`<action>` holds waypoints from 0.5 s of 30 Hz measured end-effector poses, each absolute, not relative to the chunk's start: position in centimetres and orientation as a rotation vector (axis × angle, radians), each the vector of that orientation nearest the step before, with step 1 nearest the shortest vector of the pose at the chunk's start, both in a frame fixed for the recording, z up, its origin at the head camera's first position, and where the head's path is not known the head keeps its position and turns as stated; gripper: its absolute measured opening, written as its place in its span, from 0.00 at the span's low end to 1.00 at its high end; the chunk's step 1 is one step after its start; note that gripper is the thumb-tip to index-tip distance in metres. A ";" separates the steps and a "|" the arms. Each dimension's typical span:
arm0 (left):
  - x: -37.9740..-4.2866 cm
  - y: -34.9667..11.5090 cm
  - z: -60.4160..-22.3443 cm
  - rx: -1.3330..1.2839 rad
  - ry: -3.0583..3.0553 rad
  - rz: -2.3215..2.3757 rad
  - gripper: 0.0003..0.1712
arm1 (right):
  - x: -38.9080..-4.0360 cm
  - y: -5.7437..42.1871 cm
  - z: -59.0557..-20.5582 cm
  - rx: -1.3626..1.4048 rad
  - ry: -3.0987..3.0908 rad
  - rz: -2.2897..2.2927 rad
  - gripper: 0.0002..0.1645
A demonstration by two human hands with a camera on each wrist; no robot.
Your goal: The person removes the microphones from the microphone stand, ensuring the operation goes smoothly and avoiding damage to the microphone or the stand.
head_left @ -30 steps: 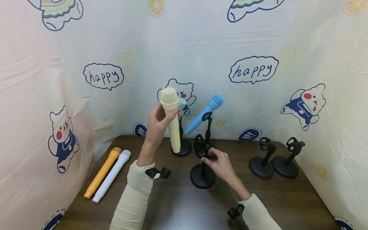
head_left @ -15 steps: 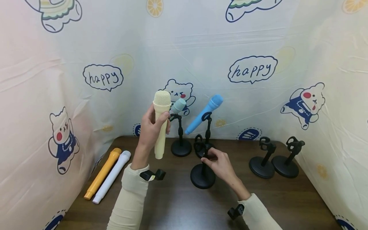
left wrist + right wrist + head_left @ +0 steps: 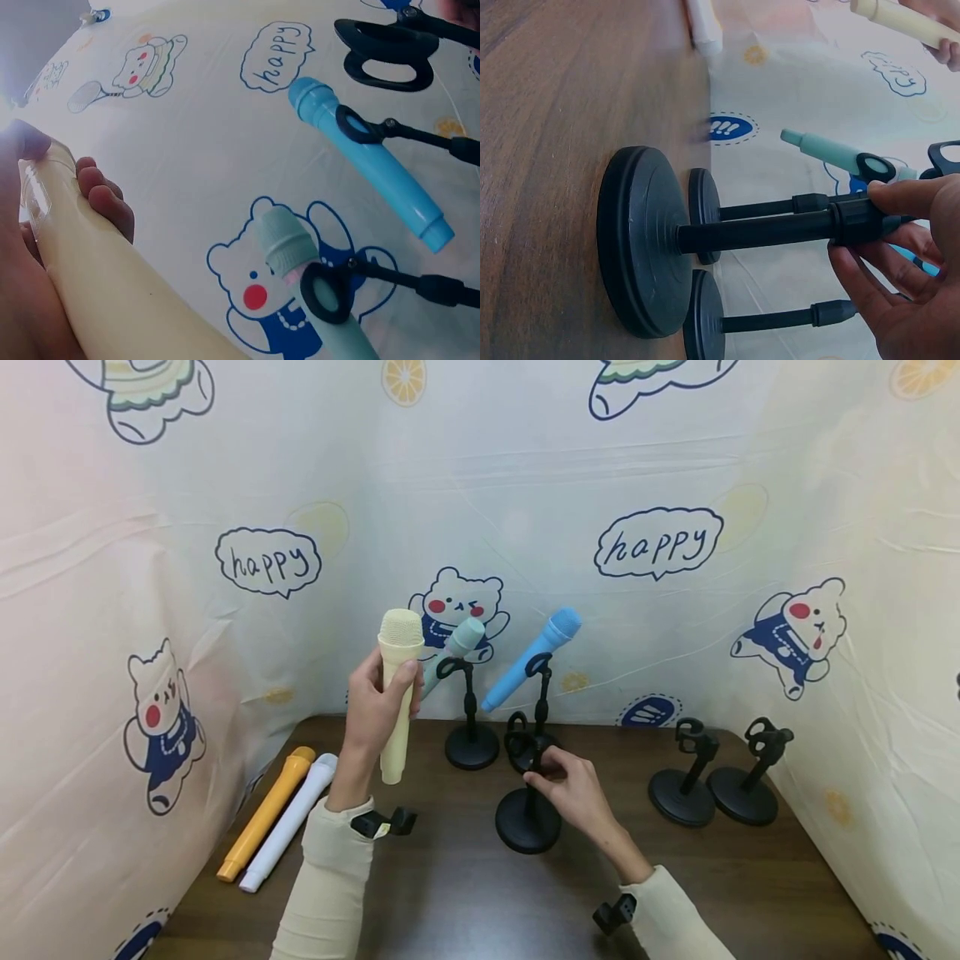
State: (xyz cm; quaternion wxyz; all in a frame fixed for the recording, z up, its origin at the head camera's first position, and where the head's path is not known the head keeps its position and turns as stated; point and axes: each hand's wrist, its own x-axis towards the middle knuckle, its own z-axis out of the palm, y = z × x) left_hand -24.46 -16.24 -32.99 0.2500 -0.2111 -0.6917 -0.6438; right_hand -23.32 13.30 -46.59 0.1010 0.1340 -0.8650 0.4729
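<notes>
My left hand (image 3: 375, 706) grips a cream-yellow microphone (image 3: 400, 672) around its upper handle, grille up, held above the table left of centre. In the left wrist view the cream handle (image 3: 142, 292) runs down from the curled fingers. With thumb and fingers, my right hand (image 3: 573, 785) pinches the upper post of a black microphone stand (image 3: 528, 822), which stands upright at the table's middle. Its clip has no microphone in it. Behind, a mint-green microphone (image 3: 463, 637) and a blue microphone (image 3: 534, 658) lean in the clips of two more black stands.
An orange microphone (image 3: 267, 814) and a white microphone (image 3: 289, 822) lie side by side on the brown table (image 3: 442, 893) at the left. Two black stands with bare clips, a nearer one (image 3: 682, 797) and another (image 3: 745, 793), stand at the right. A printed curtain (image 3: 525, 468) surrounds the table.
My left hand has moved left and slightly down with the cream-yellow microphone, uncovering the mint-green microphone and its stand. The right hand stays on its stand.
</notes>
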 end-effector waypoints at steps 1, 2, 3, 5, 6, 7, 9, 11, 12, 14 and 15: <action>-24.5 -16.4 -33.1 -0.569 -1.887 -1.756 0.07 | -23.3 13.3 -46.6 0.396 -2.555 1.396 0.08; -24.4 -16.6 -33.2 -0.562 -1.893 -1.758 0.07 | -23.3 13.3 -46.6 0.394 -2.556 1.396 0.08; -24.4 -16.7 -33.3 -0.553 -1.899 -1.760 0.07 | -23.3 13.3 -46.5 0.391 -2.557 1.396 0.08; -24.4 -17.1 -33.5 -0.534 -1.914 -1.760 0.07 | -23.3 13.2 -46.5 0.387 -2.561 1.399 0.08; -24.4 -17.2 -33.6 -0.525 -1.921 -1.759 0.08 | -23.3 13.2 -46.5 0.385 -2.563 1.400 0.08; -24.3 -17.4 -33.7 -0.516 -1.930 -1.755 0.08 | -23.3 13.2 -46.6 0.383 -2.563 1.402 0.08; -24.3 -17.7 -33.9 -0.501 -1.946 -1.745 0.09 | -23.3 13.2 -46.6 0.383 -2.561 1.405 0.08; -24.3 -18.0 -34.1 -0.490 -1.964 -1.731 0.10 | -23.3 13.2 -46.6 0.384 -2.559 1.403 0.08; -24.4 -18.1 -34.2 -0.482 -1.973 -1.724 0.10 | -23.3 13.2 -46.6 0.386 -2.558 1.402 0.08; -24.4 -18.4 -34.5 -0.470 -1.990 -1.713 0.10 | -23.3 13.2 -46.6 0.386 -2.557 1.402 0.08; -24.4 -18.6 -34.6 -0.462 -2.000 -1.709 0.11 | -23.3 13.2 -46.6 0.385 -2.557 1.402 0.08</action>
